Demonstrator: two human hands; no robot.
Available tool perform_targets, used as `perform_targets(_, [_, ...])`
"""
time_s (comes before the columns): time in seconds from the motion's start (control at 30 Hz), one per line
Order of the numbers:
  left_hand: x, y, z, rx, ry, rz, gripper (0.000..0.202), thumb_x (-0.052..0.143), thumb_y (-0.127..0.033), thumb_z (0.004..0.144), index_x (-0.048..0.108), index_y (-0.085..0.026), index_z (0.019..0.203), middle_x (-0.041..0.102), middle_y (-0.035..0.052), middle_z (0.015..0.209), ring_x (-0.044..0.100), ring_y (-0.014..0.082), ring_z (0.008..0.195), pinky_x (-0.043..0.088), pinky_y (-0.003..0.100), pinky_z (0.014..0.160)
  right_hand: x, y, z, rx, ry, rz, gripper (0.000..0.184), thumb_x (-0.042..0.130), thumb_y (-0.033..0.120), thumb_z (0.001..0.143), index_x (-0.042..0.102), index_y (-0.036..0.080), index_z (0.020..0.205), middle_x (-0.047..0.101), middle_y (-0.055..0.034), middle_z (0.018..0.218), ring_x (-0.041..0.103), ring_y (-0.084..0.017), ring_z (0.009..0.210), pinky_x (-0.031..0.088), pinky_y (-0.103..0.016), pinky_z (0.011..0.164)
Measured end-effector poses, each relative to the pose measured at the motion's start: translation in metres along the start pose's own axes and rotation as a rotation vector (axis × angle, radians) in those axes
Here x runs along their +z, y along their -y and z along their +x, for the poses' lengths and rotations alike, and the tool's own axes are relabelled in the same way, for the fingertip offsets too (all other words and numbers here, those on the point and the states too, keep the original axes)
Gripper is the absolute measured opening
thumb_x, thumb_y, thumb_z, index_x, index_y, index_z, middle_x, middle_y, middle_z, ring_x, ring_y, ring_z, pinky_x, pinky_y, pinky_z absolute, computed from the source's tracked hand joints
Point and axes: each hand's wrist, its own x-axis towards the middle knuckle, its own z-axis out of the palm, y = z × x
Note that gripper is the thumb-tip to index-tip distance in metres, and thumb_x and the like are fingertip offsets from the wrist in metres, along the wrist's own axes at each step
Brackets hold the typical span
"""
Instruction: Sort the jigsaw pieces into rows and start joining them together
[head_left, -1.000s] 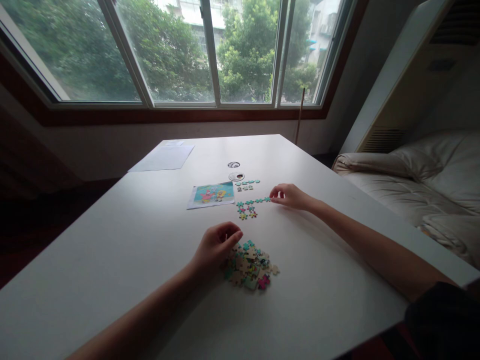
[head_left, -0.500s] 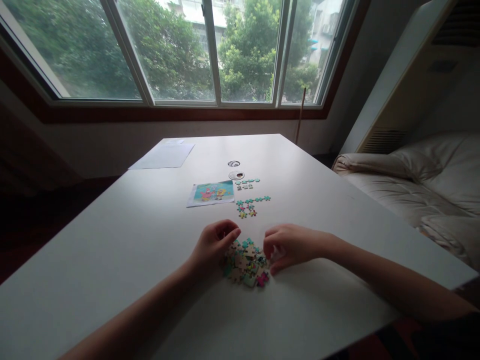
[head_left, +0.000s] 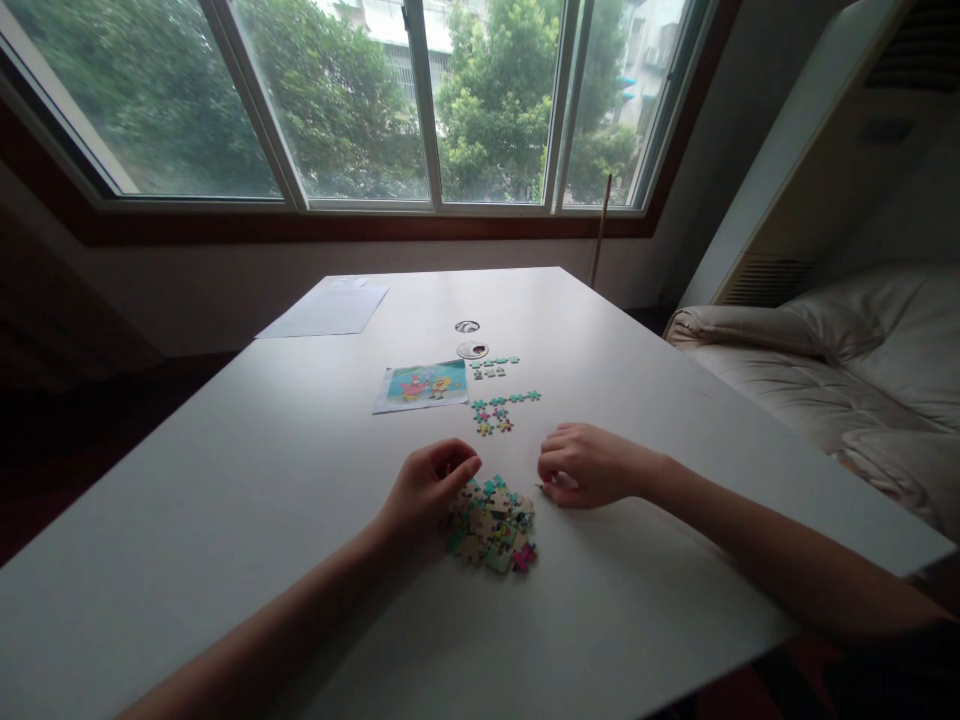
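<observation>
A heap of jigsaw puzzle pieces [head_left: 491,527] lies on the white table, some with plain backs up and others green or magenta. My left hand [head_left: 433,482] rests at the heap's left edge with curled fingers, thumb against the fingertips; whatever may be inside is hidden. To the right of the heap, my right hand [head_left: 589,466] is closed in a pinch low over the table. A small dark edge of a puzzle piece [head_left: 540,488] shows at its fingertips. Beyond the hands, joined and loose pieces [head_left: 506,400] lie in short rows.
A cartoon picture sheet [head_left: 424,387] lies left of the rows. Two round flat items, one a disc [head_left: 472,350], are farther back. White paper [head_left: 330,310] covers the table's far left corner. A pale sofa [head_left: 787,370] stands at the right, and a window spans the back.
My right hand has moved away from the heap's right edge, forward and slightly right, and its fingers have closed on a piece. My left hand has stayed in place.
</observation>
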Motion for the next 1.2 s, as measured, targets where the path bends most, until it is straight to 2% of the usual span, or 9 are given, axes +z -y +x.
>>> perform_targets(0.13, [0.001,0.000,0.000,0.020,0.006,0.039,0.023,0.055,-0.034,0.077,0.058,-0.012,0.070,0.049,-0.0018,0.059,0.042,0.0095,0.054,0.034,0.019,0.049,0.006,-0.004,0.004,0.052,-0.116,0.083,0.012,0.046,0.018,0.078,0.058,0.016,0.075,0.059,-0.0022,0.067,0.050,-0.010,0.061,0.038,-0.024,0.065])
perform_targets(0.27, [0.001,-0.004,-0.002,0.067,0.061,0.128,0.022,0.053,-0.033,0.078,0.061,-0.013,0.073,0.050,-0.0022,0.057,0.041,0.0092,0.052,0.033,0.019,0.048,0.012,0.008,0.013,0.149,-0.244,0.245,0.017,0.044,0.024,0.083,0.058,0.014,0.080,0.058,-0.0019,0.067,0.049,-0.009,0.059,0.039,-0.020,0.059])
perform_targets(0.4, [0.001,-0.009,-0.003,0.135,0.116,0.153,0.022,0.054,-0.033,0.078,0.063,-0.013,0.075,0.055,0.0002,0.061,0.046,0.0109,0.057,0.036,0.020,0.052,0.017,0.020,0.022,0.155,-0.285,0.296,0.017,0.047,0.026,0.082,0.058,0.014,0.076,0.056,-0.0009,0.064,0.048,-0.008,0.058,0.038,-0.020,0.057])
perform_targets(0.6, [0.001,-0.015,-0.003,0.201,0.107,0.171,0.019,0.056,-0.029,0.076,0.063,-0.014,0.068,0.058,0.0008,0.061,0.046,0.0109,0.057,0.036,0.021,0.053,0.020,0.024,0.025,0.194,-0.327,0.318,0.014,0.050,0.026,0.081,0.057,0.015,0.077,0.057,0.0003,0.065,0.049,-0.008,0.057,0.039,-0.020,0.056])
perform_targets(0.7, [0.001,-0.012,-0.001,0.150,0.047,0.142,0.019,0.056,-0.030,0.076,0.062,-0.013,0.069,0.055,-0.0009,0.058,0.043,0.0098,0.053,0.034,0.020,0.051,0.018,0.024,0.024,0.229,-0.408,0.299,0.013,0.049,0.026,0.082,0.057,0.016,0.079,0.059,-0.0005,0.067,0.050,-0.008,0.058,0.039,-0.020,0.057])
perform_targets(0.8, [0.001,-0.004,0.001,0.054,-0.013,0.025,0.022,0.056,-0.034,0.077,0.060,-0.013,0.069,0.052,-0.0020,0.058,0.042,0.0093,0.052,0.033,0.020,0.049,0.019,0.021,0.022,0.224,-0.506,0.207,0.012,0.050,0.026,0.082,0.057,0.017,0.081,0.061,-0.0010,0.071,0.052,-0.009,0.061,0.040,-0.023,0.062])
perform_targets(0.9, [0.001,0.001,0.002,0.015,-0.007,-0.064,0.024,0.058,-0.036,0.076,0.059,-0.013,0.069,0.051,-0.0018,0.059,0.043,0.0094,0.054,0.033,0.019,0.049,0.023,0.017,0.021,0.200,-0.542,0.113,0.012,0.052,0.028,0.080,0.058,0.018,0.083,0.063,-0.0012,0.075,0.053,-0.010,0.063,0.039,-0.024,0.064])
perform_targets(1.2, [0.001,-0.005,0.001,0.009,0.024,-0.068,0.025,0.059,-0.037,0.075,0.060,-0.012,0.068,0.050,-0.0019,0.057,0.040,0.0085,0.051,0.032,0.018,0.046,0.027,0.016,0.023,0.118,-0.584,0.016,0.010,0.051,0.024,0.081,0.060,0.019,0.082,0.065,-0.0011,0.077,0.056,-0.010,0.069,0.038,-0.024,0.066])
